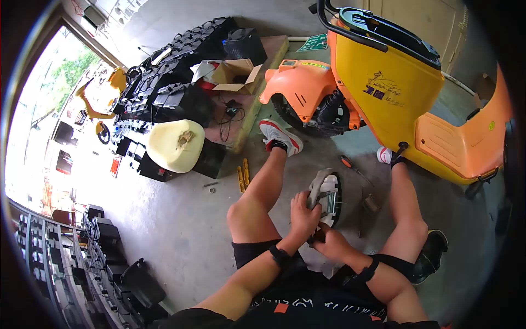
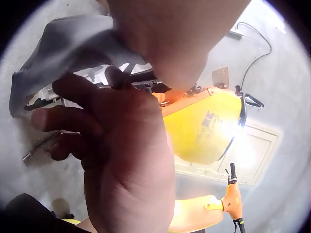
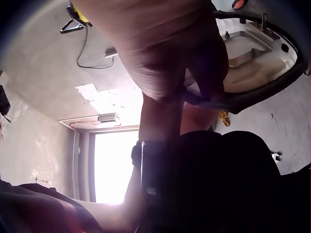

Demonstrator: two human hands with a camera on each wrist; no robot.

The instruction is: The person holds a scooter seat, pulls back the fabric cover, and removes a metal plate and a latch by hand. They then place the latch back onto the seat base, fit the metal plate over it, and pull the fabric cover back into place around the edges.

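A scooter seat [image 1: 330, 202] stands on the floor between the person's legs, its white underside, metal bracket [image 3: 248, 43] and dark rim showing. A loose grey seat cover [image 1: 319, 182] hangs along its left side, its folds visible in the left wrist view. The left hand [image 1: 304, 215] grips this cover at the near left part of the seat. Close beside it, the right hand [image 1: 333, 245] holds the seat's near end, thumb and fingers at the rim. The fingertips are partly hidden in the head view.
A screwdriver [image 1: 350, 164] and a hammer [image 1: 371, 204] lie beyond the seat. Yellow tools [image 1: 243, 175] lie left of the leg. A yellow-orange scooter [image 1: 383, 88] stands ahead. A cream foam seat pad [image 1: 174, 145] rests among black batteries near an open carton [image 1: 236, 74].
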